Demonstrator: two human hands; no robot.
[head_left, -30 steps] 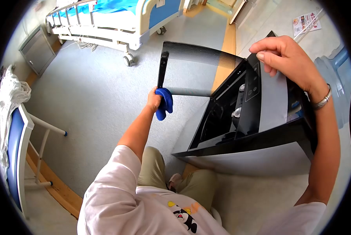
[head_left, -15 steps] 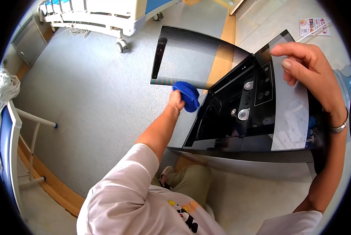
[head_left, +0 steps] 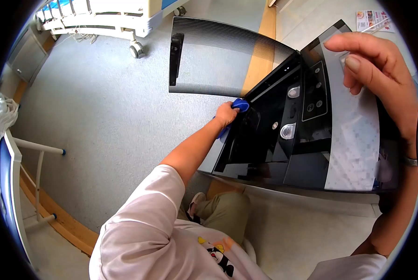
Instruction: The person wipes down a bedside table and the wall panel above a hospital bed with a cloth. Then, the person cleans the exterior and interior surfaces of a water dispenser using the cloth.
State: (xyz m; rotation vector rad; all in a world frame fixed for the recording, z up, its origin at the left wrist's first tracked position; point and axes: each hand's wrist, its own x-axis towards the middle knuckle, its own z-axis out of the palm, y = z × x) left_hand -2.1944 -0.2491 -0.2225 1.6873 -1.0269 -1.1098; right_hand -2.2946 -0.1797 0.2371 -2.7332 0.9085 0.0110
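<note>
A blue cloth (head_left: 240, 105) is bunched in my left hand (head_left: 226, 113), at the near-left rim of a black appliance (head_left: 260, 135). Part of the cloth hangs below my fingers. The appliance has a dark recess with two clear round fittings and a panel of round buttons (head_left: 318, 85). Its see-through tinted door (head_left: 213, 70) stands swung open to the left. Over the appliance's right end, my right hand (head_left: 374, 63) hovers near a pale, glossy strip (head_left: 353, 144). Its index finger is stretched out, the thumb is apart from it, and the other fingers curl in.
A white wheeled bed (head_left: 97, 21) stands at the back left. On the left are a white-framed piece of furniture (head_left: 38, 144) and a low grey cabinet (head_left: 28, 56). A printed leaflet (head_left: 373, 21) lies at the upper right. Grey floor (head_left: 101, 116) spreads between them.
My left hand has moved the blue cloth from below the door's lower edge rightward onto the appliance's rim. My right hand keeps about the same pose. The view has shifted slightly.
</note>
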